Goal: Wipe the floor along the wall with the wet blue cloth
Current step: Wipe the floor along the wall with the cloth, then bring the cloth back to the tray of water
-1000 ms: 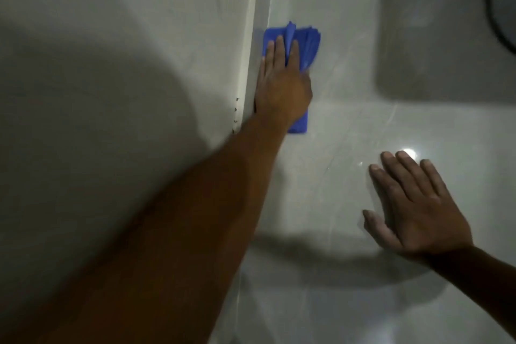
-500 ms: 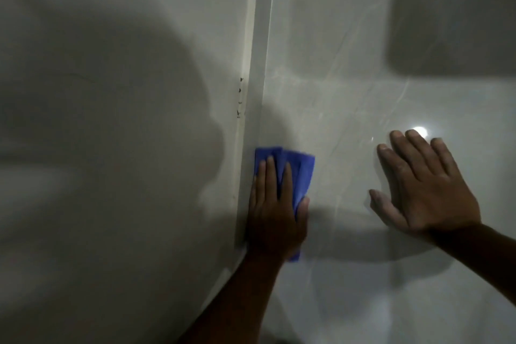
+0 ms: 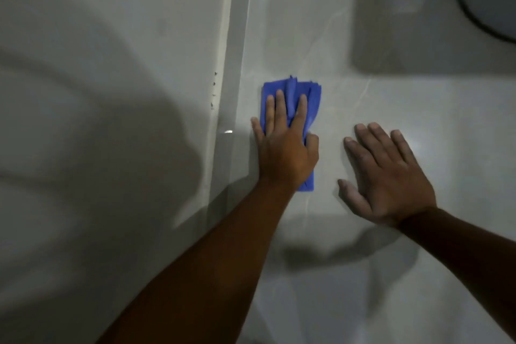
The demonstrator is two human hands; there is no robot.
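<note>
A folded blue cloth (image 3: 312,100) lies flat on the glossy grey floor tile (image 3: 391,274), a short way right of the skirting (image 3: 231,92) at the foot of the wall (image 3: 111,64). My left hand (image 3: 284,148) presses down on the cloth with fingers spread and the thumb curled round its right edge. My right hand (image 3: 388,173) rests flat on the bare floor to the right of the cloth, fingers apart and holding nothing.
The pale wall fills the left half of the view, in shadow. A large dark shadow or mat (image 3: 418,14) lies on the floor at the back right. A dark curved cable or rim (image 3: 474,17) shows in the top right corner.
My left hand slid the cloth back along the skirting toward me, then forward again and slightly away from the wall. My right hand stayed flat on the floor.
</note>
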